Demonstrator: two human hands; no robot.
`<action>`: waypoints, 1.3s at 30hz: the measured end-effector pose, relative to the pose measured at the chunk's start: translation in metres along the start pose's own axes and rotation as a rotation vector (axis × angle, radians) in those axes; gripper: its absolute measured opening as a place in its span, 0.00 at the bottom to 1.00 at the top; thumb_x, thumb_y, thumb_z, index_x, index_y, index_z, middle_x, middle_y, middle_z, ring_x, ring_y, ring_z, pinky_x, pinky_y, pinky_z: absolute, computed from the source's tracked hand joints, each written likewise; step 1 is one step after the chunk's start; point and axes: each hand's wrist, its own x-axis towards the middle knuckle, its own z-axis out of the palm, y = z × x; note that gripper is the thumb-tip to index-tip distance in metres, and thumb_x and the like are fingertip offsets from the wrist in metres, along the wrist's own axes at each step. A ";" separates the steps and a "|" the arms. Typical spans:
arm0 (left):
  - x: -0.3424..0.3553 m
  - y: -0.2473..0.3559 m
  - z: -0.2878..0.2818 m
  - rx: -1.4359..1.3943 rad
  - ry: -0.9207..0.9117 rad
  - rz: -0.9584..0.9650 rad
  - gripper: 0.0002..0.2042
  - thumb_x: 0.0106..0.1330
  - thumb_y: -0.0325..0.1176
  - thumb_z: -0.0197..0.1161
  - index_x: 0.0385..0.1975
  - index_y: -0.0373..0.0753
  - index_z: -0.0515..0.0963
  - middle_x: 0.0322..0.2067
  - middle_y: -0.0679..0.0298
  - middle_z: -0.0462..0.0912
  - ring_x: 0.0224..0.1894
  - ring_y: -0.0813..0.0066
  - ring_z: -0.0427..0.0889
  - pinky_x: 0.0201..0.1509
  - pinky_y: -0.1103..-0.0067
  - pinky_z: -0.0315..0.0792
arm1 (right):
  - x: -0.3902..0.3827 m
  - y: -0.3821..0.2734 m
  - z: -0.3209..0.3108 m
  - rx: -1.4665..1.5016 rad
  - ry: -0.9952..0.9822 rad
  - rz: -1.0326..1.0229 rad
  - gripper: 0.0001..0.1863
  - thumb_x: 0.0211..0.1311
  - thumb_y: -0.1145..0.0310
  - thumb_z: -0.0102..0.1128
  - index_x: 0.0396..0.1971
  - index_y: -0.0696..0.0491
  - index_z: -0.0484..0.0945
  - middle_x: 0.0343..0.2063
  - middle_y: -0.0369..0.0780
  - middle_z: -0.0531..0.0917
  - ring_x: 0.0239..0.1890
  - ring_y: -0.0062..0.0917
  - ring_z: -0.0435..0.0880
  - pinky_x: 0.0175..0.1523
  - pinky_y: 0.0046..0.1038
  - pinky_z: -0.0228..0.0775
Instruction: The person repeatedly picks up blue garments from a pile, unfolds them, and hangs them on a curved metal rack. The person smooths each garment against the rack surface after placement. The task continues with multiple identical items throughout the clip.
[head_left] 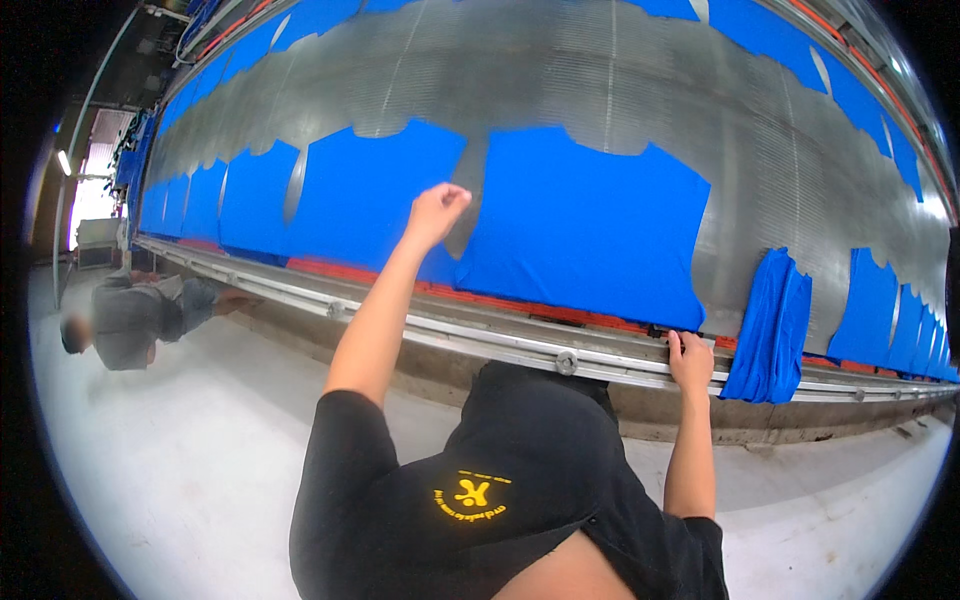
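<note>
A blue cut fabric panel [590,220] lies spread flat on the long grey table, its near edge by the metal rail. My left hand [438,212] is over the gap between this panel and the neighbouring blue panel [370,190] to its left. Its fingers are curled closed, and no cloth shows in them. At the near right corner of the spread panel, my right hand [691,362] rests by the rail with bent fingers. What those fingertips hold, if anything, is hidden. Bunched blue cloth [772,325] hangs over the rail just right of that hand.
A metal rail [480,340] and an orange-red strip [440,288] run along the near side of the grey table [560,75]. More blue panels [865,310] lie to the right and along the far side. A co-worker [140,315] is at the left on the pale floor.
</note>
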 end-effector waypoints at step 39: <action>0.088 0.058 0.114 0.653 0.005 0.658 0.39 0.73 0.63 0.45 0.75 0.40 0.57 0.76 0.45 0.53 0.79 0.49 0.49 0.80 0.55 0.39 | -0.147 -0.096 -0.033 0.411 0.061 0.481 0.11 0.69 0.65 0.63 0.36 0.58 0.86 0.34 0.44 0.88 0.38 0.31 0.87 0.48 0.30 0.76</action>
